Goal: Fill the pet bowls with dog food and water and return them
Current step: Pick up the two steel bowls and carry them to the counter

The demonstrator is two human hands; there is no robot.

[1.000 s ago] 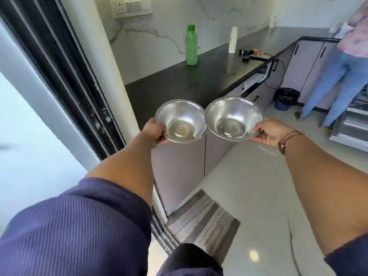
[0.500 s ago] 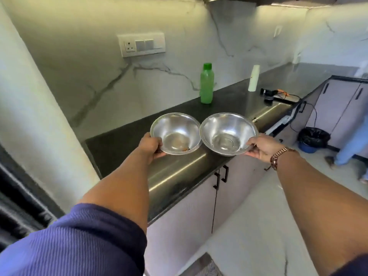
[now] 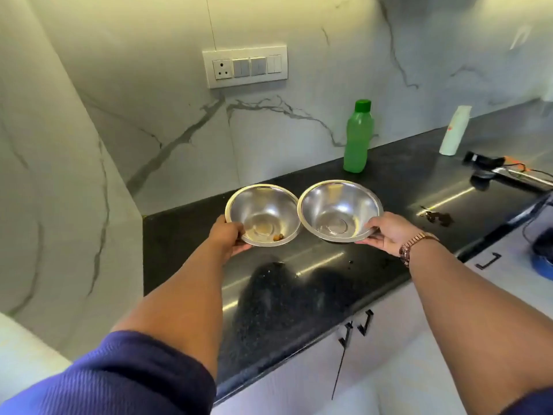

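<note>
- Whether the two steel bowls rest on the black counter [image 3: 299, 295] or hang just above it cannot be told; their undersides are hidden.
- The fingers of both hands are mostly hidden under the bowls.
- At the right edge, a dark device with an orange cord [image 3: 490, 166] and a blue object [image 3: 544, 265] below the counter are cut off and hard to make out.
- A small dark smear [image 3: 437, 217] lies on the counter to the right of the bowls; what it is cannot be told.
- The white bottle [image 3: 453, 130] by the wall carries a small reddish mark, too blurred to read. No other writing is legible.
- The left bowl [image 3: 263, 214] holds a couple of brown kibble pieces near its front wall.
- The right bowl [image 3: 339, 209] looks empty; its rim touches the left bowl's.
- The left hand [image 3: 227, 235] grips the left bowl's near rim.
- The right hand [image 3: 389, 232], a watch at its wrist, grips the right bowl's near rim.
- A green bottle [image 3: 357, 136] with a green cap stands upright behind the bowls, by the marble wall.
</note>
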